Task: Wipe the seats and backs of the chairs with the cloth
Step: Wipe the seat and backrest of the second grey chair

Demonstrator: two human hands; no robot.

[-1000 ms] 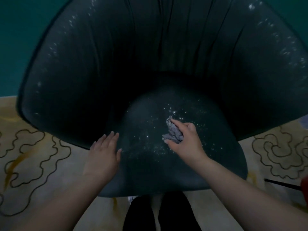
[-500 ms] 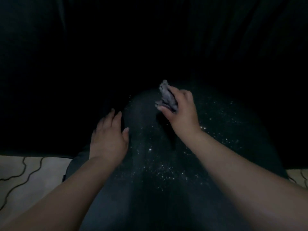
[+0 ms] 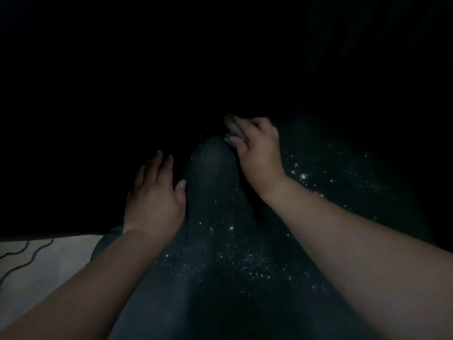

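Right hand (image 3: 259, 153) fingers gripping cloth (image 3: 234, 130) at seat (image 3: 220, 241) rear, left hand (image 3: 154, 197) flat, seemingly near seat's left edge

Single head-worn wide-angle cam, looking forward and down, very close over the dark chair seat (image 3: 220, 241). Both forearms enter from the bottom edge. Upper half nearly black, underexposed. Strip of pale floor (image 3: 49, 261) at lower left. No second view.
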